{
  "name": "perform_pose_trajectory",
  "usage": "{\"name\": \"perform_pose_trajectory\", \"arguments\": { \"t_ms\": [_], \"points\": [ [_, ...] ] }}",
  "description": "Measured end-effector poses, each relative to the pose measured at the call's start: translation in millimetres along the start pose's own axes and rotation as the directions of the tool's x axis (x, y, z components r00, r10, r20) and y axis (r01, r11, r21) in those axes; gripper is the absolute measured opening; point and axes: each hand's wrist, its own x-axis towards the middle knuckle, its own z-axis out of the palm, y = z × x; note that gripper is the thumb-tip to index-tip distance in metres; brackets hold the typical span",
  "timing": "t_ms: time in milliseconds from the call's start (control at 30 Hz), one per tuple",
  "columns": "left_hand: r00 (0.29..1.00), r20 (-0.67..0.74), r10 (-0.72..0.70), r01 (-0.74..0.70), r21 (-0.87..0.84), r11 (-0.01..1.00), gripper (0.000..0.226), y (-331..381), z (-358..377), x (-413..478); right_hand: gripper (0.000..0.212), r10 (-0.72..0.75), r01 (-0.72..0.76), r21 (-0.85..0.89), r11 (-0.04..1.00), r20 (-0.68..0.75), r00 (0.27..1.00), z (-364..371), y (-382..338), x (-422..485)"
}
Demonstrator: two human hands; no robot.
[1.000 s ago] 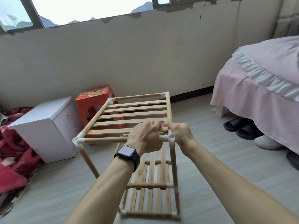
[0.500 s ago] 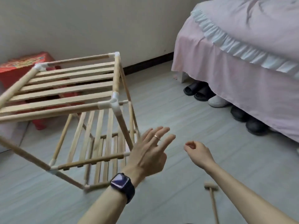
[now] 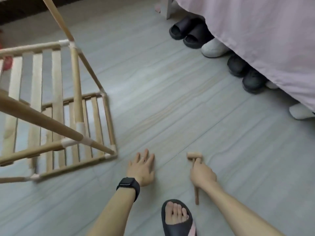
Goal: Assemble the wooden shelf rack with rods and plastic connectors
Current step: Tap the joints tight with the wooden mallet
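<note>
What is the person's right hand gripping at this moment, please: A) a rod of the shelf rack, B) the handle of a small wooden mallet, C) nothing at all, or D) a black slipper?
B: the right hand has its fingers curled round the handle of the wooden mallet, while the left hand is spread open beside it, holding nothing.

I take the grip of the right hand (image 3: 202, 174) as my mark. Pale grey wood-grain floor (image 3: 170, 108) runs under it and out on every side. Well ahead and to its right I see a pink bed skirt (image 3: 255, 40), with a white bed leg (image 3: 167, 7) at the far-left end. Along the hem sit black slippers (image 3: 185, 33), a white slipper (image 3: 213, 48) and dark shoes (image 3: 247, 74). Far ahead-left runs a dark baseboard (image 3: 22, 11). The light is soft and even.
</note>
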Motion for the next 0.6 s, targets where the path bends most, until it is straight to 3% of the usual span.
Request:
{"name": "perform_pose_trajectory", "arguments": {
  "t_ms": [133, 300, 467, 600],
  "points": [
    [1.0, 0.023, -0.005, 0.005, -0.005, 1.0, 0.06, -5.1, -15.0, -0.6, 0.035, -0.064, 0.064, -0.02, 0.998, 0.023, 0.998, -2.8, -15.7, 0.3],
    [0.997, -0.042, -0.063, 0.059, -0.085, 0.995, 0.053, -12.1, -55.2, -33.0, 0.029, -0.211, 0.21, 0.199, 0.957, -0.016, 0.977, -38.5, -39.6, -22.8],
    [0.968, -0.236, -0.083, 0.064, -0.085, 0.994, 0.046, -21.5, -108.3, -113.4, 0.028, -0.388, 0.42, 0.391, 0.819, -0.163, 0.907, -104.0, -75.0, -84.8],
    [0.905, -0.413, -0.102, 0.08, -0.069, 0.994, 0.041, -32.2, -151.9, -202.0, 0.023, -0.498, 0.615, 0.46, 0.641, -0.361, 0.789, -160.2, -110.1, -155.7]
  ]
}}
